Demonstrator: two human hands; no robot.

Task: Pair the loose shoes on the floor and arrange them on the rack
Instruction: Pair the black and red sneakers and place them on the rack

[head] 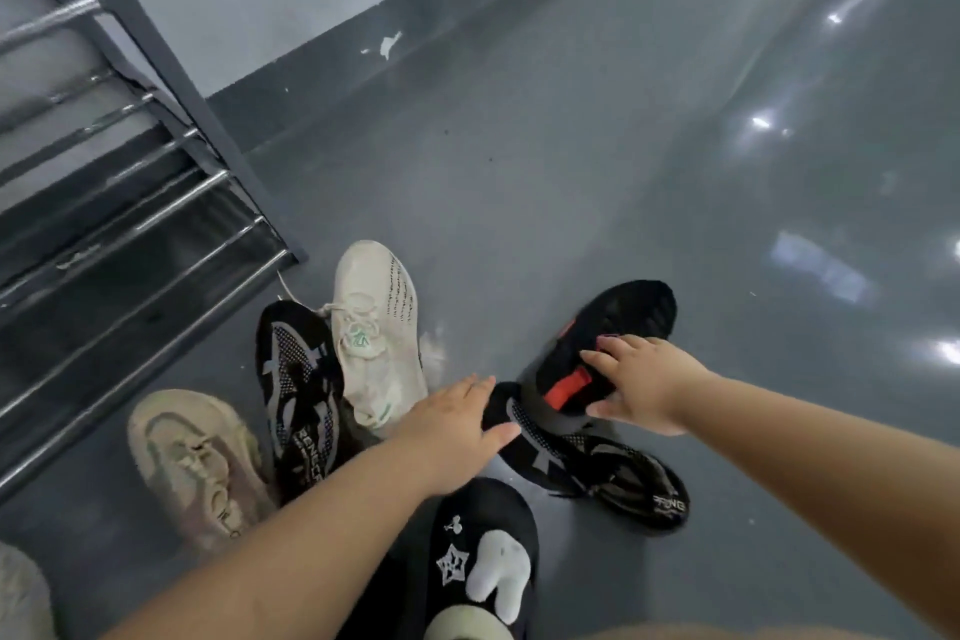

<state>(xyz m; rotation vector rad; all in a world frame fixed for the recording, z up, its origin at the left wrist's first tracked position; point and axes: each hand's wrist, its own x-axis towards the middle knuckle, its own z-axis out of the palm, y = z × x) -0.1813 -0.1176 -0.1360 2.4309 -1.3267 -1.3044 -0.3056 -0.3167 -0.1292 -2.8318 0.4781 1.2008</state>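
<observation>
Head view: the left hand [457, 424] lies flat, fingers straight, touching the toe of a black patterned sneaker [592, 463] on the grey floor [571, 172]. The right hand [636, 387] grips the collar of a black sneaker with orange lining [623, 322], just beyond. A matching black patterned sneaker [298, 390] lies beside a white sneaker [376, 327], near the rack [130, 234] at left. A beige sneaker [197, 463] lies below. A black slipper with charms [488, 556] is nearest the camera.
</observation>
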